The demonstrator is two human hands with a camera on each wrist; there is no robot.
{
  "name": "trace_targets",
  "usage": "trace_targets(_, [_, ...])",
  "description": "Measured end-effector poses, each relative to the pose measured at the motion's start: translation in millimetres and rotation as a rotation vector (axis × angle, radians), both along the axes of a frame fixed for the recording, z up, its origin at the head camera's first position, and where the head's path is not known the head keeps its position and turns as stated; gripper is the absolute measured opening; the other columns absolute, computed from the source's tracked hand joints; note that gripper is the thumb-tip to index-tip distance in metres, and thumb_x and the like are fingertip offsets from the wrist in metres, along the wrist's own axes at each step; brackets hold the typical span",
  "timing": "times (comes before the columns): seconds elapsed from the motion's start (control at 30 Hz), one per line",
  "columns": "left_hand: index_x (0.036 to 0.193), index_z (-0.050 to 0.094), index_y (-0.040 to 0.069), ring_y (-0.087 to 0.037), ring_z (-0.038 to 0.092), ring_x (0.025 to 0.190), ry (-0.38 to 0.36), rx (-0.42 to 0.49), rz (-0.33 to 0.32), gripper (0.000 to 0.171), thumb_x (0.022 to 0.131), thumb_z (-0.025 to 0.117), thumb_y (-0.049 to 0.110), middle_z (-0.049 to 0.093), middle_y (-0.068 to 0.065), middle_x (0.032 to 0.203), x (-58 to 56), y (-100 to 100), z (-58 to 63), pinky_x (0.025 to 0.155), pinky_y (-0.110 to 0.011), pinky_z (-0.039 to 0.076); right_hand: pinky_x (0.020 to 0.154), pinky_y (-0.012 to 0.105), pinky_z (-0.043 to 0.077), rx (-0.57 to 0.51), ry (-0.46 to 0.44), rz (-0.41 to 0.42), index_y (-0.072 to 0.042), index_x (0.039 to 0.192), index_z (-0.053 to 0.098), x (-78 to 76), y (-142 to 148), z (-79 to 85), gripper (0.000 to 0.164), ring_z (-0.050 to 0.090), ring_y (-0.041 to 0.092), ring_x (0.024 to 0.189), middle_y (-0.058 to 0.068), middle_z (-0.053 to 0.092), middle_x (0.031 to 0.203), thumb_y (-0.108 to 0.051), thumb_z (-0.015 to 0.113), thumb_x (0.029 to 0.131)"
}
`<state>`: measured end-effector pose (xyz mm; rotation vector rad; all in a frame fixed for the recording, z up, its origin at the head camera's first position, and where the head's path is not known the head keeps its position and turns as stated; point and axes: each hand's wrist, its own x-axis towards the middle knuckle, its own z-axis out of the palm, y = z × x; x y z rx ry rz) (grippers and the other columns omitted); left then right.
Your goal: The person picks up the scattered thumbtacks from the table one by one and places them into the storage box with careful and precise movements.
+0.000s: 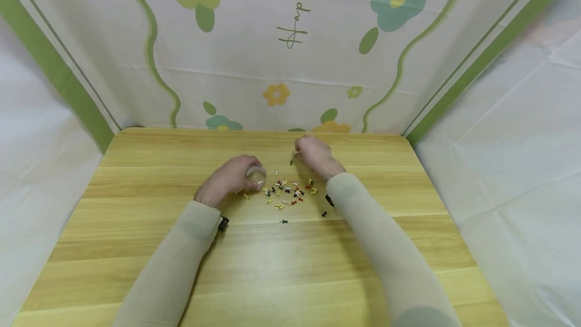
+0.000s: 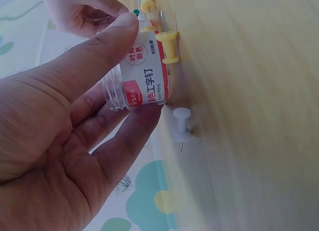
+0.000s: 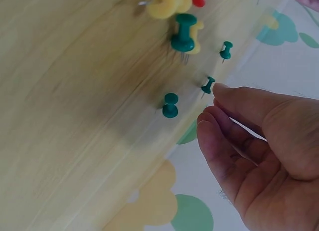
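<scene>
My left hand (image 1: 231, 174) grips a small clear plastic jar (image 2: 142, 66), thumb on one side and fingers on the other. The jar has a white and red label reading "PUSH PINS", and its open mouth shows in the head view. Farther back on the table, my right hand (image 1: 314, 155) is bent down with its fingertips close to the tabletop. In the right wrist view a small gap shows between thumb and fingers, with nothing in it. A green push pin (image 3: 208, 85) appears just past the thumb tip, and another green push pin (image 3: 170, 105) stands nearby.
Several push pins (image 1: 288, 189) in yellow, white, red, green and black lie scattered between the hands on the wooden table (image 1: 272, 271). A lone green pin (image 1: 285, 221) and a black pin (image 1: 324, 214) lie nearer the front. A flowered cloth (image 1: 254, 64) hangs behind.
</scene>
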<state>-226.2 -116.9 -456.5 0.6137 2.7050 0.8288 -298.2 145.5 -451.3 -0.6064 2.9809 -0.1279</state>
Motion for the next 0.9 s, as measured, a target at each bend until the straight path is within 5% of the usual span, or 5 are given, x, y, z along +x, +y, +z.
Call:
trace_targets(0.47, [0.132, 0.063, 0.002, -0.034, 0.062, 0.112, -0.003, 0.019, -0.002, 0.055, 0.084, 0.086, 0.018, 0.067, -0.017, 0.125, 0.6, -1.6, -0.9, 0.098, -0.051, 0.051, 0.063, 0.030, 0.054, 0.010, -0.009, -0.009, -0.013, 0.091, 0.071, -5.4, -6.8, -6.3, 0.015, 0.061, 0.017, 0.078, 0.001, 0.066, 0.091, -0.006, 0.061, 0.099])
trace_targets(0.7, [0.133, 0.063, 0.003, -0.033, 0.062, 0.112, -0.008, 0.017, 0.006, 0.055, 0.085, 0.086, 0.018, 0.067, -0.016, 0.125, 0.4, -1.0, -0.5, 0.099, -0.050, 0.051, 0.065, 0.028, 0.054, -0.027, -0.025, -0.005, -0.012, 0.097, 0.073, -1.7, -6.8, -4.4, 0.007, 0.060, 0.015, 0.078, 0.000, 0.067, 0.093, -0.011, 0.067, 0.099])
trace_targets(0.9, [0.133, 0.063, 0.004, -0.033, 0.062, 0.113, -0.004, 0.014, 0.003, 0.055, 0.085, 0.086, 0.019, 0.067, -0.016, 0.125, 0.9, -1.2, 0.8, 0.099, -0.049, 0.051, 0.080, 0.031, 0.058, -0.071, 0.008, 0.031, -0.008, 0.109, 0.076, 8.2, -9.8, 0.9, 0.014, 0.066, 0.017, 0.092, 0.004, 0.073, 0.107, -0.010, 0.072, 0.096])
